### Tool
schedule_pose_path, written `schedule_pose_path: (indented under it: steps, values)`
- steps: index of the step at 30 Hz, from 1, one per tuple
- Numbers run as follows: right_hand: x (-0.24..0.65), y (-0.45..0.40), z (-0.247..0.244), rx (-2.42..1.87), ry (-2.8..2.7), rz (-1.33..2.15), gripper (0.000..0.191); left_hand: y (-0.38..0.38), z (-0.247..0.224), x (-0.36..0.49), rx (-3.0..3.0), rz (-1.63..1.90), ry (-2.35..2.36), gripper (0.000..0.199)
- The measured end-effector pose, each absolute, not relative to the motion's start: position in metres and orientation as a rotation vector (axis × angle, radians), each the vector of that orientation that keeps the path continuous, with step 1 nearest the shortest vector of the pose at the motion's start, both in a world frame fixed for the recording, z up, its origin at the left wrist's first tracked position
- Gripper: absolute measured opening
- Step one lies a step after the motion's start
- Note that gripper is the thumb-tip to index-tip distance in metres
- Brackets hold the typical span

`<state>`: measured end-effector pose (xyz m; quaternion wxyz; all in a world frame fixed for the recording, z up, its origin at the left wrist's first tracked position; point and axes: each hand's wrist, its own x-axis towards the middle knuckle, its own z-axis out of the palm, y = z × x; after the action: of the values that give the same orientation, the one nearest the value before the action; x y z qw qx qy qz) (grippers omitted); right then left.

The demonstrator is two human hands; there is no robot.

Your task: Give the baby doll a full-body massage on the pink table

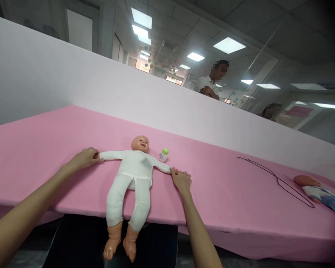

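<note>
A baby doll (pixel 136 163) in a white top and trousers lies on its back, arms spread wide, its bare feet hanging past the table's front edge. My left hand (pixel 85 157) is closed round the doll's hand at the left, by the sleeve end. At the other side, my right hand (pixel 182 180) grips the doll's other hand, whose small fingers partly show. A small jar (pixel 163 155) with a green lid stands beside the doll's shoulder, apart from both my hands.
The pink-covered table (pixel 212 178) runs along a white wall (pixel 156 100). Toward the right lie a thin dark cord (pixel 277 178) and a second doll (pixel 321 193) in blue. Beyond the wall are a person with folded arms (pixel 209 87) and another head, partly hidden.
</note>
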<state>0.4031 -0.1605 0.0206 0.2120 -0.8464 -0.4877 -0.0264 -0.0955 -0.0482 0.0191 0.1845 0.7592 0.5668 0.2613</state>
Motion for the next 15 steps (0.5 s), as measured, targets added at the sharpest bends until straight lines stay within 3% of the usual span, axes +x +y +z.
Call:
schedule_pose_path:
  steps: [3,8,11,15]
  values:
    - [0.41,-0.16,0.019,-2.094,-1.231,0.152,0.053,-0.05,0.027,-0.101,2.114,0.691,1.561,0.038]
    - [0.386,-0.153,0.026,-1.429,-0.831,0.641,0.058,-0.057,0.041,-0.071,1.526,1.297,1.367,0.045]
    - [0.359,-0.151,0.041,-1.261,-0.796,0.637,0.052,-0.066,0.052,-0.04,1.298,1.567,1.199,0.048]
    - [0.321,-0.159,0.055,-1.163,-1.283,0.4,0.03,-0.085,0.06,-0.004,1.682,1.538,0.998,0.035]
